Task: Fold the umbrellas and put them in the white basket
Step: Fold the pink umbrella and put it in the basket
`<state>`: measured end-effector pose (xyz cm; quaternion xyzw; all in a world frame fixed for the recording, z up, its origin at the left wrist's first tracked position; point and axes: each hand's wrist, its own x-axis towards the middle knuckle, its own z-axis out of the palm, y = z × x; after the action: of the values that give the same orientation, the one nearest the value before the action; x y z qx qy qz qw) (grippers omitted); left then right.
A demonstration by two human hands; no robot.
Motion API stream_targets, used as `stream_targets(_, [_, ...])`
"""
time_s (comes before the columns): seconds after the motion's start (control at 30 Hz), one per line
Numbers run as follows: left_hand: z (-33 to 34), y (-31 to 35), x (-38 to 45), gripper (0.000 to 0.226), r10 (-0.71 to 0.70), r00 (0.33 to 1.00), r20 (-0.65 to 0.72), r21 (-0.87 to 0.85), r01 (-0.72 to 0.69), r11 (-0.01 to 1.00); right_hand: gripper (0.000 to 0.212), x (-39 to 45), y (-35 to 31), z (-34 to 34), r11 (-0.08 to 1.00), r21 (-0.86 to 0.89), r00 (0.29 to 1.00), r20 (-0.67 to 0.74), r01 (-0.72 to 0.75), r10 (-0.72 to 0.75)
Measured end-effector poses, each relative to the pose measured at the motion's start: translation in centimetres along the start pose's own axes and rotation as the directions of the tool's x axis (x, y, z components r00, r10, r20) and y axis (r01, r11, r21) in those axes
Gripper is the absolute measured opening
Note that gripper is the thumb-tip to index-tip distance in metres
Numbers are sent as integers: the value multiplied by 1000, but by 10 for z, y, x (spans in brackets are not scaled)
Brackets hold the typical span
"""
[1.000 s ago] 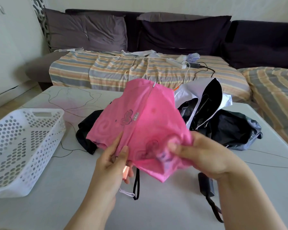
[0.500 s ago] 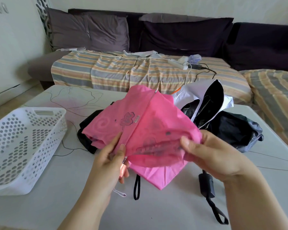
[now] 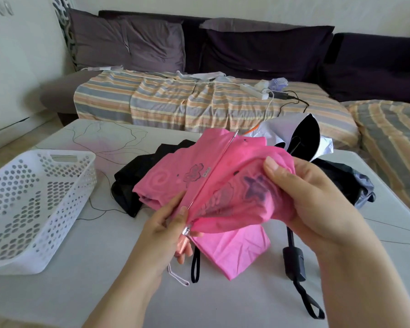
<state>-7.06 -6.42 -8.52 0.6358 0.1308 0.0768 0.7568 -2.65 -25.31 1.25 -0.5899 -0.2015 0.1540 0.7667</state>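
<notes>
A pink umbrella [image 3: 199,178] with printed swirls is held above the table in both hands. My left hand [image 3: 168,233] grips its pale handle and shaft at the bottom. My right hand [image 3: 308,200] pinches a fold of the pink canopy on the right side. The white perforated basket [image 3: 31,202] sits at the left with nothing in it. Behind the pink one lie a black umbrella [image 3: 133,183] and a white-and-black umbrella [image 3: 301,136], with dark fabric [image 3: 348,178] to the right.
A black umbrella handle with wrist strap [image 3: 294,263] lies on the grey table [image 3: 85,287] under my right wrist. Beyond the table is a sofa with a striped cover [image 3: 175,102], dark cushions, and a power strip with cables [image 3: 258,91].
My right hand has drawn the pink canopy fold up and over to the right, rolling it around the shaft. My left hand keeps its hold on the handle.
</notes>
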Motion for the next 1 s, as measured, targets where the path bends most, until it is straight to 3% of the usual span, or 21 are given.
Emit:
stream_targets(0.07, [1, -1, 0, 39, -22, 1000, -17, -13, 22, 1000, 33, 1, 2, -2, 999, -10, 999, -8, 46, -46])
stream_targets(0.13, [3, 1, -2, 38, -45, 999, -27, -56, 43, 997, 25, 5, 6, -7, 990, -125, 982, -163, 71, -91])
stream_targets(0.2, [6, 4, -5, 31, -78, 996, -37, -136, 73, 988, 3, 10, 18, -16, 934, -358, 897, -407, 16, -171])
stream_targets(0.23, [8, 6, -6, 27, -108, 993, -39, -189, 99, 977, 4, 13, 26, -23, 872, -482, 833, -513, -79, -208])
stream_targets(0.3, [10, 10, -8, 17, -167, 985, -31, -297, 150, 943, 23, 14, 43, -32, 740, -611, 739, -630, -282, -239])
stream_targets(0.33, [11, 11, -9, 13, -181, 983, -16, -334, 166, 928, 34, 12, 49, -31, 717, -634, 701, -651, -290, -292])
stream_targets(0.4, [10, 14, -9, 18, -192, 981, 9, -383, 181, 906, 33, 4, 47, -16, 697, -710, 558, -621, -101, -551])
stream_targets(0.43, [10, 14, -9, 23, -205, 979, 14, -407, 193, 893, 26, -2, 41, -2, 627, -778, 474, -539, 36, -696])
stream_targets(0.47, [9, 13, -8, 30, -230, 973, 25, -433, 218, 875, 18, -8, 38, 12, 526, -838, 453, -416, 145, -788])
stream_targets(0.5, [10, 14, -7, 38, -264, 964, 37, -454, 251, 855, 12, -13, 38, 25, 437, -870, 513, -274, 227, -813])
stream_targets(0.53, [11, 14, -8, 46, -295, 955, 42, -475, 279, 835, 11, -16, 42, 35, 398, -883, 640, -160, 247, -751])
stream_targets(0.6, [12, 14, -8, 46, -326, 945, 34, -521, 295, 801, 27, -17, 55, 44, 437, -898, 892, -151, 56, -425])
stream_targets(0.63, [12, 13, -9, 39, -323, 946, 21, -533, 283, 797, 37, -13, 62, 46, 474, -877, 946, -216, -80, -240])
stream_targets(0.7, [14, 14, -11, 32, -293, 956, 1, -514, 252, 820, 36, -4, 67, 48, 571, -785, 957, -289, -239, 4])
stream_targets(0.73, [16, 13, -12, 30, -266, 964, 11, -506, 235, 830, 30, -1, 69, 49, 621, -746, 960, -277, -238, 36])
stream_targets(0.93, [24, 14, -17, 26, -197, 980, 36, -401, 195, 895, 36, 13, 77, 52, 754, -636, 960, -280, -166, -25])
stream_targets(1.0, [25, 16, -3, 20, -180, 984, -2, -204, 176, 963, 31, 15, 74, 48, 792, -585, 957, -289, -174, -2])
